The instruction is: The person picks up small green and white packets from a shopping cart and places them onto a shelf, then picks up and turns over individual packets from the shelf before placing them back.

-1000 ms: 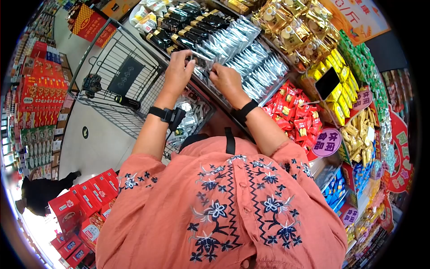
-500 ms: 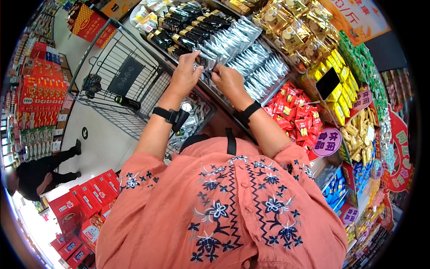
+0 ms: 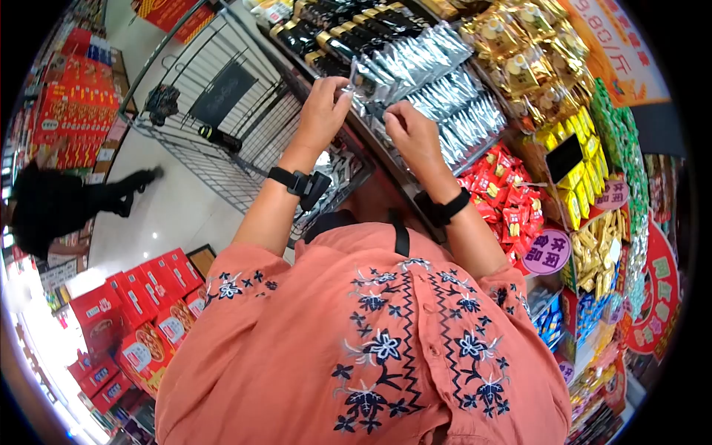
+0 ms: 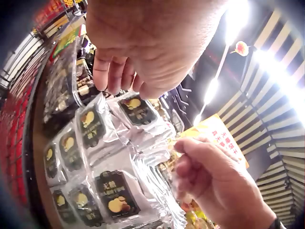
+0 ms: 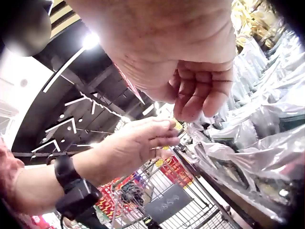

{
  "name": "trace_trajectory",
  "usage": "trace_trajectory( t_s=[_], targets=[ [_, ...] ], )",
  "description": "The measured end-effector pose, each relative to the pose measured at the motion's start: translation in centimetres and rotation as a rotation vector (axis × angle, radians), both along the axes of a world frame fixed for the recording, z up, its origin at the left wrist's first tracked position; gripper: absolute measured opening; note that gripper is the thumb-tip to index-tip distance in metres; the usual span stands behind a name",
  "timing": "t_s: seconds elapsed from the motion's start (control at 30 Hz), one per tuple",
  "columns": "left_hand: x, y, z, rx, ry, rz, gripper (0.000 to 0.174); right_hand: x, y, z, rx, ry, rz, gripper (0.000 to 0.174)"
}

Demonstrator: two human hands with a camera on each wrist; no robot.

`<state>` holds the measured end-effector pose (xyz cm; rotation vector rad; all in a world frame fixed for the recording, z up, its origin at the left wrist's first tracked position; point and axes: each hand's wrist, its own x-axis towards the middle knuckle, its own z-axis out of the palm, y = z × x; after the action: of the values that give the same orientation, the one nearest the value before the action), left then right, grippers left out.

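Rows of silver packets (image 3: 415, 59) with dark labels fill a tray; the left wrist view shows their labelled faces (image 4: 116, 193). At the tray's left edge is my left hand (image 3: 322, 115), its fingers relaxed and bent down over the packet tops in the left wrist view (image 4: 152, 47). My right hand (image 3: 419, 137) hovers by the tray's front edge, fingers loosely curled and nothing visible in them; it also shows in the right wrist view (image 5: 190, 71). A small gap separates the hands. Whether the left fingertips touch a packet, I cannot tell.
A wire shopping cart (image 3: 222, 96) stands left of the tray. Black packets (image 3: 356, 33) lie behind, gold packets (image 3: 519, 59) to the right, red packets (image 3: 504, 196) nearer me. A phone-like dark screen (image 3: 564, 158) stands among yellow packets. A person in black (image 3: 59, 208) is at far left.
The hands have drawn farther apart, and the right has come away from the packet it was touching. The head view has shifted, moving the display rightward. The person in black has changed position.
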<state>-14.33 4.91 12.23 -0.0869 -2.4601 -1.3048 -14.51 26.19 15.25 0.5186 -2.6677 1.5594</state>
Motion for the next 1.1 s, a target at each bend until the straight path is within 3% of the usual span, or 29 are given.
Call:
trace_trajectory(
  t_s=[0.13, 0.3, 0.47, 0.57, 0.67, 1.0, 1.1],
  targets=[
    [1.5, -3.1, -4.6, 0.099, -0.086, 0.137, 0.026, 1.7, -1.0, 1.2, -0.042, -0.155, 0.112, 0.016],
    [5.8, -7.8, -12.8, 0.031, -0.403, 0.212, 0.034, 3.3, -2.7, 1.0, -0.033, -0.316, 0.362, 0.019],
    [11.2, -11.6, -21.8, -0.092, -0.783, 0.184, 0.046, 4.3, -4.1, -3.2, 0.058, -0.379, 0.540, 0.028],
    [12.9, -12.5, -23.0, -0.099, -0.977, 0.186, 0.050, 5.2, -4.4, -6.0, 0.138, -0.382, 0.569, 0.032],
    [13.9, -13.4, -27.5, -0.146, -1.172, 0.140, 0.057, 5.6, -4.9, -8.3, 0.207, -0.330, 0.579, 0.035],
    [13.0, -15.2, -28.6, -0.182, -1.152, 0.131, 0.033, 6.1, -4.8, -11.9, 0.260, -0.319, 0.501, 0.037],
    [13.0, -15.3, -28.7, -0.173, -1.094, 0.142, 0.034, 6.0, -4.9, -12.5, 0.259, -0.375, 0.481, 0.037]
  ],
)
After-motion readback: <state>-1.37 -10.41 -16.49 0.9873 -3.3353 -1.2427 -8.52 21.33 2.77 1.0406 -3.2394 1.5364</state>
